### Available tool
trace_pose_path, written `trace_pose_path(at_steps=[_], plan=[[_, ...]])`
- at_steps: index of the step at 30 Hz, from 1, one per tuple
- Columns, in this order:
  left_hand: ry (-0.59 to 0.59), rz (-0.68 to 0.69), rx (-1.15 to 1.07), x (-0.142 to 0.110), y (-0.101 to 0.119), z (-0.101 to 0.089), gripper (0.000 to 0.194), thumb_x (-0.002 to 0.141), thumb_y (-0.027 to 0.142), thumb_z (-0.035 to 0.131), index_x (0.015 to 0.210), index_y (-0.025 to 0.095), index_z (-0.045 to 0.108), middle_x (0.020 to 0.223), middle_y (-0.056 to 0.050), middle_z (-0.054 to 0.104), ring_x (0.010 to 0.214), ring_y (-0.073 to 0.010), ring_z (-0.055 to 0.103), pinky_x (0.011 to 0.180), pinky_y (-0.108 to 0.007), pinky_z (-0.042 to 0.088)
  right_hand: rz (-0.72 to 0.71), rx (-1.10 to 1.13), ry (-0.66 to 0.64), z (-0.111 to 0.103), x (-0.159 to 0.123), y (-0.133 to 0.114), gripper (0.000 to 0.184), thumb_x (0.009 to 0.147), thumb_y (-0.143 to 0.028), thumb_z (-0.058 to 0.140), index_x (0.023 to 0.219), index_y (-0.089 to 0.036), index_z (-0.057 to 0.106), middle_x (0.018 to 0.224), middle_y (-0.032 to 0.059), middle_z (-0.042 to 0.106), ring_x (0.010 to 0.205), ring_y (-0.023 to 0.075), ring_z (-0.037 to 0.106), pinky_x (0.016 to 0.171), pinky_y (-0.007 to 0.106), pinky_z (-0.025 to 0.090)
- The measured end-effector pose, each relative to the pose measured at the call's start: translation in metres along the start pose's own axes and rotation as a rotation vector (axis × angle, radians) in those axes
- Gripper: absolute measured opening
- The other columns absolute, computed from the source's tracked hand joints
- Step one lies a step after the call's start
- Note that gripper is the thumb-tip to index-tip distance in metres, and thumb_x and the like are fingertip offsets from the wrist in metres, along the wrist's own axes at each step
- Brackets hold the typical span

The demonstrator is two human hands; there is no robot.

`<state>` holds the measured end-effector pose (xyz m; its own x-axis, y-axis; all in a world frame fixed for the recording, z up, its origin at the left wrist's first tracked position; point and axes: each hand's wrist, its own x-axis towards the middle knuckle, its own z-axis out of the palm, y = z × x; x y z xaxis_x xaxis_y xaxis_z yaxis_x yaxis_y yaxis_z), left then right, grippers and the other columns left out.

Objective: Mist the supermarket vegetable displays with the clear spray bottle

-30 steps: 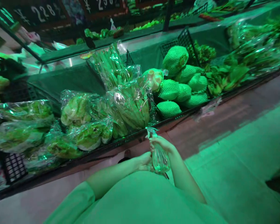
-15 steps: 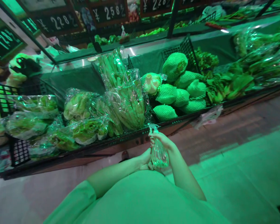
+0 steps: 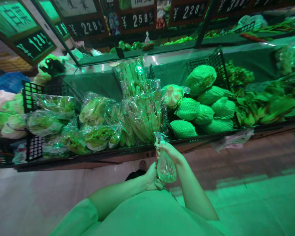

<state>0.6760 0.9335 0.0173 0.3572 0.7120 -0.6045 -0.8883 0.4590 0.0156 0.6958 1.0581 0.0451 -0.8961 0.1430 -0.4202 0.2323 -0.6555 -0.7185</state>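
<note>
A clear spray bottle (image 3: 166, 167) with a trigger head stands nearly upright in front of my body, with some liquid low inside. My right hand (image 3: 171, 152) is closed around its neck, fingers near the trigger. Curled at the lower left side of the bottle is my left hand (image 3: 152, 178), its fingers against the base; part of the contact is hidden. Just beyond the sprayer head lie bagged long leafy greens (image 3: 142, 114) and, to their right, pale melon-like produce in foam nets (image 3: 184, 128).
The display shelf's front edge (image 3: 127, 150) runs across ahead of me. Bagged lettuce (image 3: 95, 136) lies left, loose leafy greens (image 3: 265, 105) right. Black plastic crates (image 3: 34, 147) divide the produce. Price boards (image 3: 137, 20) hang at the back. A plastic bag (image 3: 233, 140) hangs off the shelf edge.
My view has turned left, so the shelf and produce sit farther right in it. Both hands stay at the spray bottle, which now appears slightly lower and in front of the bagged greens.
</note>
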Motion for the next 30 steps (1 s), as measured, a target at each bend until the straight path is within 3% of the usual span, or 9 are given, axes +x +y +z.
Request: trace_pose_path(at_steps=[5,9,15,21,26,30], plan=[[-0.055,0.036,-0.101,0.003,0.006,-0.007,0.043,0.054,0.059,0.036,0.063,0.018,0.043,0.041,0.004,0.04,0.025,-0.0039,0.025,0.026,-0.011,0.011,0.07,-0.138,-0.11,0.019,0.017,-0.01,0.033,0.064,-0.028,0.05,0.094,-0.022,0.038,0.055,-0.0024,0.048,0.045,0.0109,0.046,0.047,0.03,0.04],[-0.087,0.034,-0.084,0.0,0.016,-0.006,0.038,0.056,0.054,0.037,0.062,0.017,0.043,0.04,0.004,0.039,0.025,-0.0037,0.025,0.026,-0.01,0.011,0.041,-0.182,-0.113,0.027,0.021,-0.022,0.027,0.064,-0.027,0.049,0.089,-0.022,0.042,0.055,-0.0017,0.048,0.045,0.0111,0.046,0.047,0.03,0.039],[-0.146,-0.016,0.024,-0.011,0.033,0.003,0.044,0.056,0.055,0.033,0.065,0.015,0.047,0.04,0.001,0.041,0.026,-0.0057,0.028,0.026,-0.013,0.013,-0.028,-0.046,-0.038,0.035,0.01,-0.041,0.02,0.064,-0.025,0.045,0.084,-0.023,0.047,0.055,-0.0009,0.048,0.043,0.0099,0.043,0.047,0.029,0.036],[-0.227,-0.035,0.121,-0.014,0.042,0.014,0.046,0.06,0.052,0.029,0.078,0.015,0.049,0.055,-0.003,0.052,0.033,-0.0098,0.039,0.028,-0.016,0.022,-0.062,0.024,0.045,0.031,-0.001,-0.046,0.02,0.064,-0.028,0.041,0.081,-0.023,0.048,0.046,-0.002,0.042,0.04,0.0109,0.04,0.045,0.027,0.033],[-0.249,-0.137,0.196,-0.012,0.048,0.013,0.052,0.058,0.059,0.025,0.068,0.013,0.049,0.041,-0.003,0.045,0.024,-0.0064,0.027,0.025,-0.014,0.012,-0.103,0.063,0.09,0.023,0.0,-0.045,0.018,0.066,-0.034,0.039,0.077,-0.023,0.048,0.045,-0.002,0.04,0.041,0.0113,0.04,0.044,0.026,0.032],[-0.246,-0.177,0.201,-0.01,0.054,0.014,0.051,0.056,0.062,0.025,0.062,0.016,0.046,0.037,0.001,0.04,0.023,-0.0032,0.017,0.027,-0.012,0.006,-0.191,0.092,0.08,0.024,0.001,-0.05,0.021,0.067,-0.032,0.039,0.084,-0.023,0.047,0.047,-0.0022,0.041,0.042,0.0103,0.04,0.045,0.026,0.033]])
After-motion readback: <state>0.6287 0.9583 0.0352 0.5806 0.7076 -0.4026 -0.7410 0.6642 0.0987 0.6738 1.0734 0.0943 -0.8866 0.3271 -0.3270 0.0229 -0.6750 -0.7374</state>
